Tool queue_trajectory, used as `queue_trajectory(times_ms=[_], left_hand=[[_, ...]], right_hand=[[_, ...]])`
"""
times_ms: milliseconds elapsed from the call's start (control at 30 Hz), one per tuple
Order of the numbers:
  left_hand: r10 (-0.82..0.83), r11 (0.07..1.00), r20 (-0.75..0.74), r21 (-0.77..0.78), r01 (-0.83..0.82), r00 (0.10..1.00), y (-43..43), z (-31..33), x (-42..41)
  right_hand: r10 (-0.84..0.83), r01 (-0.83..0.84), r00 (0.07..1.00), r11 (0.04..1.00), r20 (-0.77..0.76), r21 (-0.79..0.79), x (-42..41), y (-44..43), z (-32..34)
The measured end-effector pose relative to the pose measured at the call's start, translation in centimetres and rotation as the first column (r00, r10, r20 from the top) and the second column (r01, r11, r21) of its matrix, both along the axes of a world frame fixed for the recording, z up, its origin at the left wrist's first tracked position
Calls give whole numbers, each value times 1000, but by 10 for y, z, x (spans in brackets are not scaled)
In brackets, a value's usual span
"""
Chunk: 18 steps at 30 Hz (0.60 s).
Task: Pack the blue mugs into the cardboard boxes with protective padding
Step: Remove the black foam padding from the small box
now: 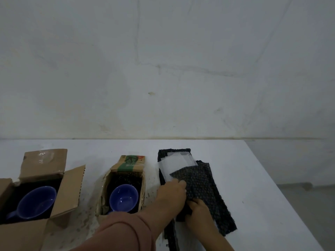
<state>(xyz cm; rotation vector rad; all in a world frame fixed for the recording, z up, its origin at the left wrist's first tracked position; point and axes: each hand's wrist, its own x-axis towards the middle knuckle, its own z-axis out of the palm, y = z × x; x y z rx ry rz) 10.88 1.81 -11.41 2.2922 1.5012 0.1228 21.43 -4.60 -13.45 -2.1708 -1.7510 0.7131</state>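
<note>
Two open cardboard boxes stand on the white table. The left box (pixel 69 189) holds a blue mug (pixel 38 202) on dark padding. The middle box (pixel 143 189) holds a second blue mug (pixel 123 198), also on black padding. To the right lies a pile of black bubble wrap sheets (pixel 204 182) with a white sheet (pixel 176 163) among them. My left hand (pixel 172 194) pinches the edge of the top bubble wrap sheet. My right hand (pixel 198 212) grips the same sheet lower down, at its near corner.
The white table (pixel 253 178) ends at a slanting right edge, with grey floor beyond. A bare grey wall rises right behind the table. Dark specks dirty the tabletop between the boxes. A third box flap (pixel 4 185) shows at the far left.
</note>
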Motion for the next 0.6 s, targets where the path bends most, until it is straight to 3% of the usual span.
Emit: queue_trajectory(times_ms=[100,167,233,300,367,433,500,600], left_hand=[[93,994,369,19,-108,925,-4,20,-2],[206,975,528,-185,-125,824,-1,46,-16],[313,935,645,-339,-105,697,1,67,-44],[406,896,722,-435,-88,561,0,83,-77],[451,884,751,-451,-124,482,-3,92,-109],[479,877,744,-427,-220,466,-6,97,-137],[492,870,739,-401,-287,460,-12,99,-162],[429,903,703,-328,-277,567,-23,100,-191]], right_hand=[[-220,236,971,947,-95,220,10,4,15],[-361,457,870,846,-335,274,16,8,32],[-422,580,653,812,-629,58,17,13,50],[-423,463,359,855,-832,-235,10,18,64],[-407,261,150,895,-901,-361,-2,21,75],[-359,136,154,931,-921,-340,-20,21,86],[-268,96,245,963,-932,-252,-41,22,95],[-45,41,512,999,-858,-28,-65,24,110]])
